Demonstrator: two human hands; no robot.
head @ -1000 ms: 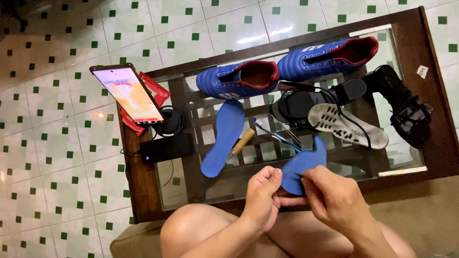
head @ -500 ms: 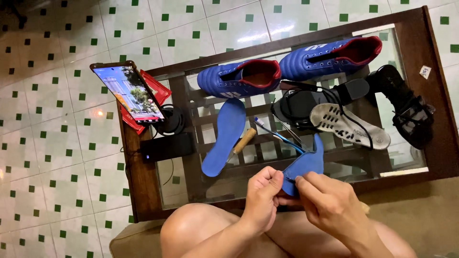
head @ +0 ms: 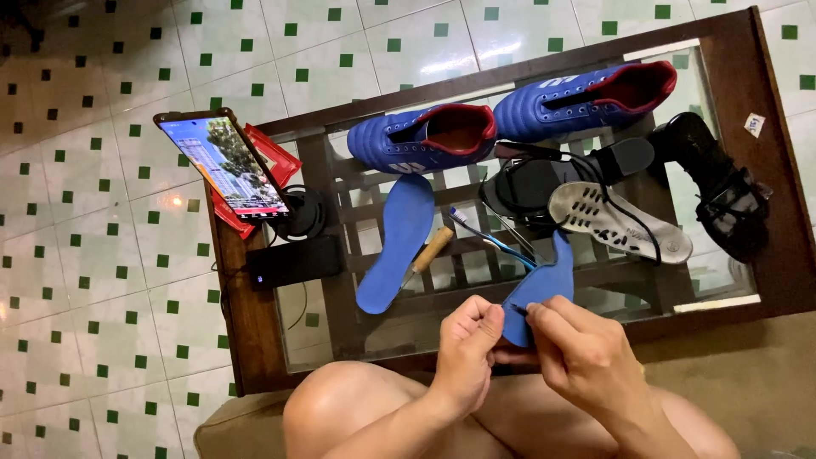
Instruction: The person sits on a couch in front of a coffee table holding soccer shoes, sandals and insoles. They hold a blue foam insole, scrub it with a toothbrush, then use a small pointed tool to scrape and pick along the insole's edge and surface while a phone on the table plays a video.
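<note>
a seated person is gripping a curved blue foam insole [head: 544, 285] over the knees, just at the near edge of a glass-topped wooden table [head: 255, 331]. the left hand [head: 469, 348] is curling its fingers around the insole's lower end, while the right hand [head: 586, 353] is pinching a small dark tool against it. a matching flat insole [head: 395, 242], two glossy blue boots [head: 425, 140] and a propped phone [head: 225, 166] are lying on the table.
</note>
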